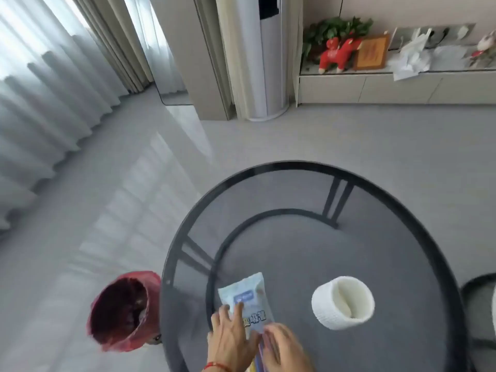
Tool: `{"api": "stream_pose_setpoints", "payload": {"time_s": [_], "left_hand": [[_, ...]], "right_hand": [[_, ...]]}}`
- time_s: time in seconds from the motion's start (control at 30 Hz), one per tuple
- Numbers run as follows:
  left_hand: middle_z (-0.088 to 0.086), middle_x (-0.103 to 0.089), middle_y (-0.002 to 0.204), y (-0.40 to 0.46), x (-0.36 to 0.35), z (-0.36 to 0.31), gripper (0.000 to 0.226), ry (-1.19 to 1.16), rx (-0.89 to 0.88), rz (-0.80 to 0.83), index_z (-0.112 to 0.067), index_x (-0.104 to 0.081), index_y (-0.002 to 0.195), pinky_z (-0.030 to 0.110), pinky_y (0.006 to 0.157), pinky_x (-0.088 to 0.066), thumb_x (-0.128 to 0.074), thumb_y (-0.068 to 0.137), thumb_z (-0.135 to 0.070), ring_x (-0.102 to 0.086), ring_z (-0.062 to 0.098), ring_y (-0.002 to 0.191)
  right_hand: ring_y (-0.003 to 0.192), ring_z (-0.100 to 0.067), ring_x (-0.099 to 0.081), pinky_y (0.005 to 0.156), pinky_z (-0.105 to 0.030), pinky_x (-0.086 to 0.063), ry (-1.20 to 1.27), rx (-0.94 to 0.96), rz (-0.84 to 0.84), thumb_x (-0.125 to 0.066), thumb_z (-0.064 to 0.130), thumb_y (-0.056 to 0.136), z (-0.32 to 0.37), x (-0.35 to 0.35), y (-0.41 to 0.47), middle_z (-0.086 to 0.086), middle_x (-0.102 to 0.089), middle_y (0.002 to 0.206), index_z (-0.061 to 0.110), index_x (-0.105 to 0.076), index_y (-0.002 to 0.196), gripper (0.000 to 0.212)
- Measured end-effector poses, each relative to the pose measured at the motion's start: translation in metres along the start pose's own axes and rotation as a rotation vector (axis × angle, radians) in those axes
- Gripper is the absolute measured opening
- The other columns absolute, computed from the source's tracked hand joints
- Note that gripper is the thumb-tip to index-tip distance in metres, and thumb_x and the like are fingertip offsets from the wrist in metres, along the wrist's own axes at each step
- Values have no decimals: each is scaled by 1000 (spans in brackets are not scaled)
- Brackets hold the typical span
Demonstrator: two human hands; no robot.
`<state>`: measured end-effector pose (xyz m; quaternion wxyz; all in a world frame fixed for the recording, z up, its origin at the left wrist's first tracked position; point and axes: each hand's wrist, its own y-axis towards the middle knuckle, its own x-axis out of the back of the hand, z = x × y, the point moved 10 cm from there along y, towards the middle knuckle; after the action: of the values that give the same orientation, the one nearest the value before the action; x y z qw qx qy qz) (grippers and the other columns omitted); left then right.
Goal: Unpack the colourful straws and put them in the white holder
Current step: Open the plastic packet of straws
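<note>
A pale blue packet of straws (245, 294) lies on the round dark glass table (375, 251) near its front edge. My left hand (230, 336) rests flat on the packet's left side with fingers spread. My right hand (284, 347) grips the packet's near end, where several coloured straws (259, 358) show between the two hands. The white ribbed holder (342, 302) stands upright to the right of the packet, apart from both hands, and nothing is inside it.
A bin lined with a red bag (120, 310) stands on the floor just left of the table. The edge of a second dark table (477, 285) shows at the far right. Curtains, a floor-standing air conditioner and a low cabinet lie further off.
</note>
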<state>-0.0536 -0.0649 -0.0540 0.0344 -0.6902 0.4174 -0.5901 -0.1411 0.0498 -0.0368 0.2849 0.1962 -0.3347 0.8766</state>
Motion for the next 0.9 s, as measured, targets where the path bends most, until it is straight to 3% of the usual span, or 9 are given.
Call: {"api": "stream_pose_setpoints", "payload": {"time_s": [0.07, 0.13, 0.23, 0.3, 0.43, 0.63, 0.73, 0.83, 0.9], "left_hand": [[-6, -21, 148, 20, -3, -1, 74, -15, -34, -164, -42, -27, 139, 39, 103, -40, -40, 71, -70, -26, 21, 134], [-3, -17, 153, 41, -13, -5, 73, 51, -92, -253, -43, -24, 141, 41, 110, -34, -36, 74, -73, -21, 22, 140], [-2, -17, 157, 56, -32, -5, 71, 71, -219, -334, -42, -27, 139, 50, 115, -23, -41, 78, -75, -15, 21, 147], [-2, -25, 156, 67, -31, -13, 72, 125, -399, -374, -40, -33, 137, 56, 112, -24, -48, 76, -75, -20, 20, 148], [-8, -27, 155, 69, -32, -17, 75, 135, -656, -364, -41, -35, 138, 58, 110, -25, -59, 73, -71, -23, 16, 147], [-13, -29, 152, 66, -33, -13, 71, 59, -790, -449, -44, -35, 139, 50, 114, -26, -59, 77, -69, -29, 13, 141], [-6, -21, 155, 58, -34, -9, 72, 22, -791, -407, -45, -36, 137, 39, 118, -24, -58, 76, -74, -18, 16, 145], [5, -19, 152, 38, -40, -16, 78, 16, -764, -338, -48, -36, 136, 37, 118, -26, -64, 69, -78, -12, 21, 143], [8, -25, 146, 33, -50, -20, 97, 31, -676, -284, -47, -26, 141, 36, 117, -27, -66, 59, -82, -21, 26, 135]], "right_hand": [[132, -19, -63, 100, -18, -48, -31, 135, -122, -81, 14, 84, -13, -12, 16, 10, -55, 150, 25, -64, 139, 59], [135, -23, -59, 107, -22, -42, 105, 123, -134, -76, 1, 84, -39, -31, 31, 3, -55, 151, 18, -64, 139, 59], [117, -3, -66, 93, -14, -50, 261, 208, -190, -68, -7, 86, -64, -47, 37, -2, -63, 141, 18, -65, 132, 52], [109, 0, -71, 88, -11, -54, 382, 268, -231, -66, -4, 87, -78, -48, 39, -4, -70, 130, 17, -65, 131, 49], [107, -13, -78, 92, -12, -54, 646, 299, -189, -62, 12, 84, -96, -55, 41, 2, -80, 117, 24, -60, 139, 56], [101, -28, -81, 91, -39, -63, 888, 241, -183, -60, 21, 85, -101, -46, 57, 23, -72, 129, 35, -51, 145, 62], [90, -13, -80, 78, -30, -60, 786, 223, -171, -61, 33, 83, -95, -51, 51, 33, -70, 122, 44, -53, 135, 54], [82, -18, -74, 66, -33, -56, 800, 178, -165, -63, 37, 81, -88, -56, 36, 9, -77, 119, 35, -53, 142, 61], [84, -24, -78, 64, -37, -56, 873, 155, -170, -63, 30, 88, -93, -58, 36, -7, -82, 108, 29, -50, 142, 55]]}}
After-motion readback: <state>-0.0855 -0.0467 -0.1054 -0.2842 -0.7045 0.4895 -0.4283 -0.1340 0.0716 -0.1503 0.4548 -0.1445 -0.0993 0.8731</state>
